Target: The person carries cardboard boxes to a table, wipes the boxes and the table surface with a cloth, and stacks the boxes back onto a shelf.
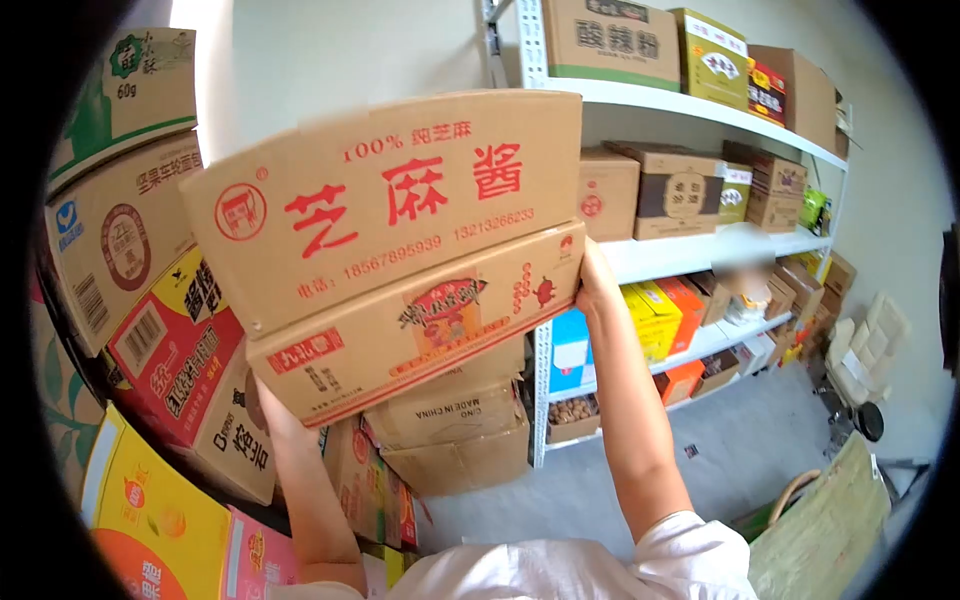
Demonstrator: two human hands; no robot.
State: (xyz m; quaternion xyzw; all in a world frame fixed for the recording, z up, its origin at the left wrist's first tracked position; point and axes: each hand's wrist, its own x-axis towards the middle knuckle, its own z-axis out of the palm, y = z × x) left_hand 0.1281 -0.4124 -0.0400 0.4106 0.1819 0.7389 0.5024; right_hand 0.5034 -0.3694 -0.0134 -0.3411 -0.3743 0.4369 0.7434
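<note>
Left hand (283,412) and right hand (597,278) hold a lower brown cardboard carton (365,345) by its ends. Best held level: red-lettered brown cardboard carton (410,190) stacked above.

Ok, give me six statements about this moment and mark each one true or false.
1. The upper box sits on the lower box. True.
2. The large lettering on the upper box is blue. False: it is red.
3. The right hand is at the lower box's right end. True.
4. The left hand lies on top of the upper box. False: it is at the lower box's bottom left corner.
5. The white shelves hold boxes. True.
6. The pale chair is at the picture's left edge. False: it is toward the right.
</note>
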